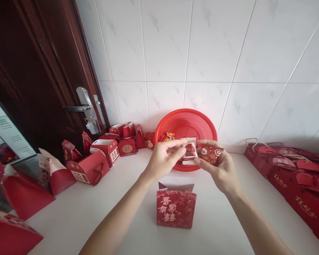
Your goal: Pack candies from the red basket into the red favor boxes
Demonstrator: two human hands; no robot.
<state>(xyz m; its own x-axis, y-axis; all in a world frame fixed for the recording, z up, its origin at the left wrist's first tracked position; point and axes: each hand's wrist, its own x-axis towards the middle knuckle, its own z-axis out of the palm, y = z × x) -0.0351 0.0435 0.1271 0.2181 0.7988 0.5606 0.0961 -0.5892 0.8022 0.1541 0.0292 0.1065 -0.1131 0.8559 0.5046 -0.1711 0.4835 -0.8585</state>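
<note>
My left hand (166,157) pinches the left side of a small white and red candy packet (190,151), held up in front of the red mesh basket (185,112). In my right hand (220,166) is a red packet with white flowers (212,154); its thumb tip reaches the candy packet's lower edge. A few red and yellow wrapped sweets (168,136) lie in the basket behind my left hand. Below and between my forearms, an upright red gift box (176,209) with white characters stands with its top open on the white table (138,226).
Several red boxes (89,168) of different shapes line the table's left side. Large red gift bags (289,184) with rope handles, holding red items, stand at the right. A tiled wall rises behind, and a dark wooden door (39,60) is at the left.
</note>
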